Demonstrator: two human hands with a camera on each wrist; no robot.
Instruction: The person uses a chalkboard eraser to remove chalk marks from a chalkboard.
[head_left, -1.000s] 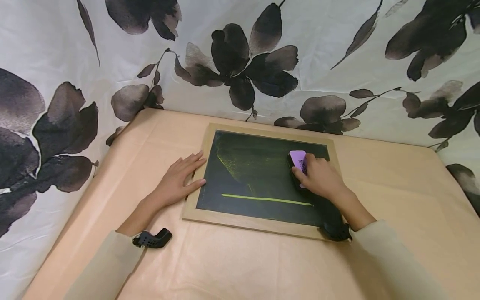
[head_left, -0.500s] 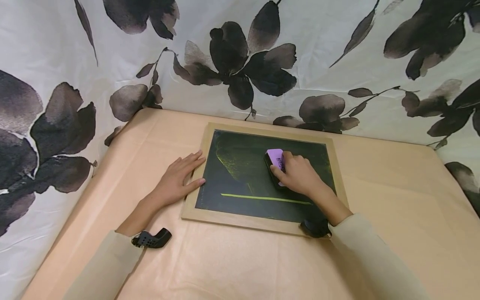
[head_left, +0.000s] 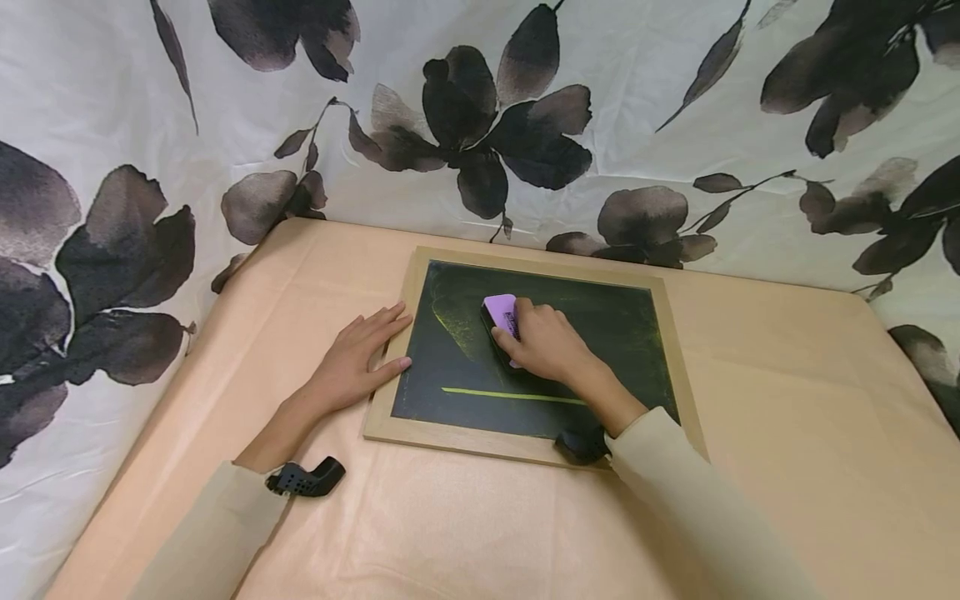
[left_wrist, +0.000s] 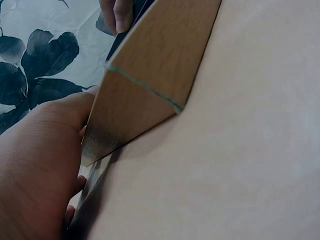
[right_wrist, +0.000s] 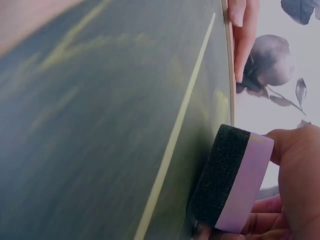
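Note:
My right hand (head_left: 551, 340) grips a purple eraser (head_left: 501, 312) with a dark felt base, held against the chalkboard (head_left: 600, 333) a little left of its middle. In the right wrist view the felt side of the eraser (right_wrist: 227, 175) faces the board, thumb on one side and fingers on the other. A straight yellow chalk line (head_left: 510, 394) runs along the lower part of the board. Faint yellow smears (head_left: 456, 329) show at the upper left. My left hand (head_left: 356, 358) lies with fingers extended, fingertips and thumb on the left side of the wooden frame (head_left: 384, 427).
The chalkboard lies flat on a table with a peach cloth (head_left: 465, 533). Behind and left hangs a white sheet (head_left: 660, 58) with dark printed flowers. Black wrist devices (head_left: 306, 477) sit at both cuffs.
My right hand has slid the eraser leftward across the upper board, from near the right side to left of the middle. Part of the upper-left smear is covered now. The left hand stays put.

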